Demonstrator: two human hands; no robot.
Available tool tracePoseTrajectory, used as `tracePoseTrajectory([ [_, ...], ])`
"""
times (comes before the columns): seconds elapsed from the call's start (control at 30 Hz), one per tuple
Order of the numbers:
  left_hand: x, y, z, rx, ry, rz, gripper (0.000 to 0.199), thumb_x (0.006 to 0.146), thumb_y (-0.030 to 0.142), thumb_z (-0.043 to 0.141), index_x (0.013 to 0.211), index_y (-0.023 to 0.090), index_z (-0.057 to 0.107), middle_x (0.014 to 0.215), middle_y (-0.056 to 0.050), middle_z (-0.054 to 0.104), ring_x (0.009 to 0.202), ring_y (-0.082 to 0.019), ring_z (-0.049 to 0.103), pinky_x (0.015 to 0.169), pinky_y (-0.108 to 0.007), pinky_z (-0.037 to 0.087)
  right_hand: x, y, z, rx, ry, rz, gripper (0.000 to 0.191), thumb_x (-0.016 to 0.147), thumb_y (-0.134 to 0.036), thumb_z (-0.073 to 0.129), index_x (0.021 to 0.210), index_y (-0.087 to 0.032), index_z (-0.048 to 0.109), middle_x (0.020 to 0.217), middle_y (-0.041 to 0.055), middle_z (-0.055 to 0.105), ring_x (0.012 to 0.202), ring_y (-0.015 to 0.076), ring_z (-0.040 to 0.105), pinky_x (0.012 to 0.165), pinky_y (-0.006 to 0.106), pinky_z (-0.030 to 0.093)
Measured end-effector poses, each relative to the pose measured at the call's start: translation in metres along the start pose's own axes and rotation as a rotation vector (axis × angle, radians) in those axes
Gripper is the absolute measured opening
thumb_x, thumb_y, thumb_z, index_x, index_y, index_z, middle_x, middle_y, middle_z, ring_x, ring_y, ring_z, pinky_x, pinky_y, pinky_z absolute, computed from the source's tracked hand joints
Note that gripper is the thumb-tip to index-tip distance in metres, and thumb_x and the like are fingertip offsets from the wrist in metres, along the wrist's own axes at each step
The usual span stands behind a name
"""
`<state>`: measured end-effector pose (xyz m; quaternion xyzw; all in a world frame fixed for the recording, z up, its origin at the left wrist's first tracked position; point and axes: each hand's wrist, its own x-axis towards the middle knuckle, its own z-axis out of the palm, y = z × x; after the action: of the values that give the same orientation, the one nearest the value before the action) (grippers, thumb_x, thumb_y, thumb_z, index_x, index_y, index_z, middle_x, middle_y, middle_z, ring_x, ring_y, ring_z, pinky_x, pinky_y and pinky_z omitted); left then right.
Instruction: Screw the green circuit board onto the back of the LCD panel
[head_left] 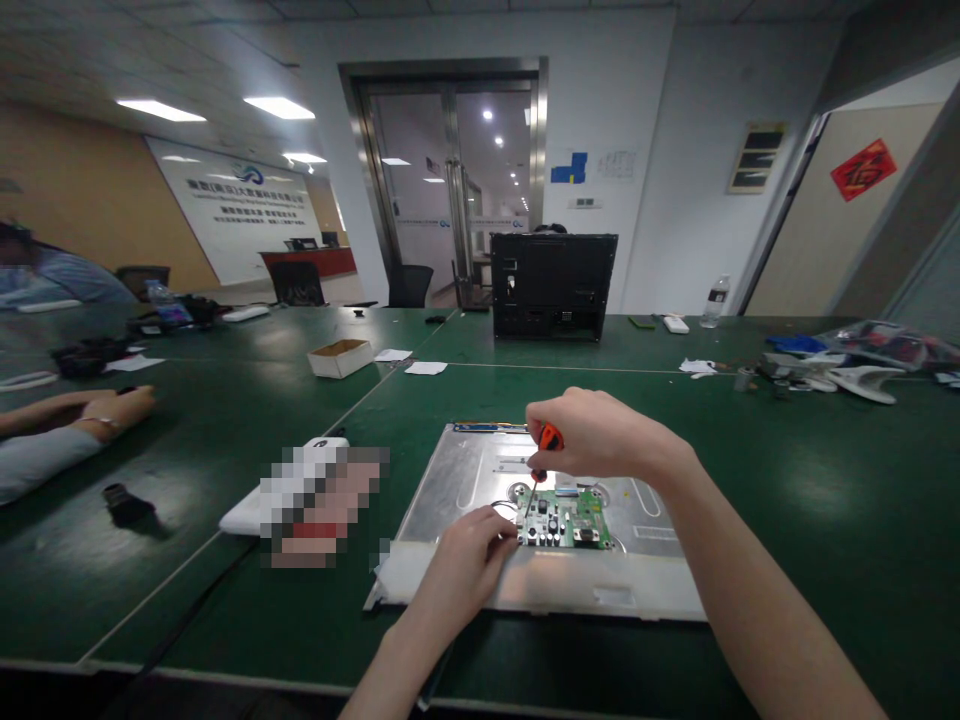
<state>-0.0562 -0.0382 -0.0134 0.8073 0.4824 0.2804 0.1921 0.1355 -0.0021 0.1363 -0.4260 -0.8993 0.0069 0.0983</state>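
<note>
- Your right hand (581, 430) is curled tight around the red and black screwdriver (551, 437), with the wrist held high above the work.
- Your left hand (472, 550) is partly curled, with its fingertips at the left edge of the green circuit board (568, 517). I cannot tell if they pinch something there or only rest.
- The screwdriver points down at the left part of the board. Its tip is too small to see if it sits in a screw.
- The shaft looks a bit tilted. Standing it up straight should help the tip sit snugly.
- Push down gently and turn slowly, I'd say; a slip could scratch the board's little parts or poke your left fingers, which are just beside the tip.
- The board lies flat on the silver metal panel (431, 500), near its middle. The panel rests on the green table (795, 480).
- Farther off stand a black monitor casing (555, 285) and, left of it, an open box (341, 360).
</note>
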Motion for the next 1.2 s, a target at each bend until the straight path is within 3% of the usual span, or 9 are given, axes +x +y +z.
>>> tracePoseTrajectory([
  [0.2, -0.002, 0.004, -0.008, -0.054, -0.005, -0.077, 0.014, 0.077, 0.014, 0.056, 0.084, 0.018, 0.068, 0.081, -0.004, 0.067, 0.073, -0.019, 0.061, 0.07, -0.028, 0.045, 0.0, 0.004, -0.002, 0.031, 0.0, 0.023, 0.021, 0.075, -0.04, 0.067, 0.084, -0.022, 0.063, 0.074, 0.0003, 0.063, 0.069, 0.0158, 0.053, 0.052, 0.025, 0.029],
  [0.47, 0.01, 0.005, -0.028, -0.042, 0.03, -0.059, 0.017, 0.084, 0.028, 0.053, 0.087, 0.018, 0.067, 0.087, -0.006, 0.069, 0.082, -0.021, 0.062, 0.073, -0.03, 0.048, -0.014, 0.03, -0.007, 0.005, 0.184, 0.214, 0.012, 0.075, -0.028, 0.063, 0.079, -0.021, 0.055, 0.067, -0.0023, 0.059, 0.059, 0.0127, 0.048, 0.051, 0.024, 0.027],
  [0.63, 0.041, 0.0, -0.044, 0.185, -0.097, 0.002, 0.022, 0.087, 0.023, 0.047, 0.099, 0.017, 0.065, 0.101, -0.008, 0.068, 0.096, -0.023, 0.061, 0.084, -0.033, 0.045, -0.032, 0.073, 0.024, 0.04, 0.154, 0.299, 0.015, 0.078, -0.025, 0.059, 0.092, -0.021, 0.057, 0.082, 0.0017, 0.067, 0.072, 0.0173, 0.059, 0.057, 0.025, 0.035],
  [0.73, 0.069, -0.01, -0.04, 0.335, -0.195, -0.027, 0.024, 0.086, 0.02, 0.049, 0.104, 0.017, 0.064, 0.107, -0.009, 0.067, 0.1, -0.023, 0.061, 0.084, -0.03, 0.044, -0.04, 0.097, 0.053, 0.088, 0.183, 0.404, 0.023, 0.082, -0.025, 0.055, 0.105, -0.022, 0.059, 0.099, 0.0054, 0.069, 0.089, 0.0227, 0.063, 0.068, 0.03, 0.042],
  [0.8, 0.087, -0.017, -0.033, 0.365, -0.199, -0.062, 0.024, 0.082, 0.016, 0.052, 0.102, 0.017, 0.065, 0.103, -0.01, 0.069, 0.098, -0.023, 0.062, 0.082, -0.029, 0.044, -0.044, 0.108, 0.07, 0.204, 0.215, 0.406, 0.021, 0.085, -0.026, 0.051, 0.103, -0.021, 0.062, 0.104, 0.0068, 0.069, 0.095, 0.0228, 0.062, 0.074, 0.032, 0.045],
  [1.0, 0.123, -0.022, -0.014, 0.374, -0.23, -0.073, 0.016, 0.075, 0.019, 0.06, 0.088, 0.015, 0.067, 0.085, -0.008, 0.07, 0.079, -0.022, 0.064, 0.067, -0.025, 0.044, -0.055, 0.115, 0.097, 0.404, 0.328, 0.437, 0.023, 0.087, -0.027, 0.047, 0.101, -0.02, 0.064, 0.103, 0.0076, 0.07, 0.095, 0.0224, 0.063, 0.082, 0.035, 0.047],
  [1.2, 0.125, -0.023, -0.015, 0.342, -0.245, -0.045, 0.014, 0.074, 0.013, 0.053, 0.077, 0.016, 0.066, 0.074, -0.003, 0.067, 0.07, -0.017, 0.061, 0.062, -0.022, 0.041, -0.06, 0.113, 0.102, 0.389, 0.321, 0.448, 0.023, 0.087, -0.028, 0.048, 0.101, -0.02, 0.064, 0.105, 0.0078, 0.069, 0.095, 0.0228, 0.062, 0.083, 0.036, 0.046],
])
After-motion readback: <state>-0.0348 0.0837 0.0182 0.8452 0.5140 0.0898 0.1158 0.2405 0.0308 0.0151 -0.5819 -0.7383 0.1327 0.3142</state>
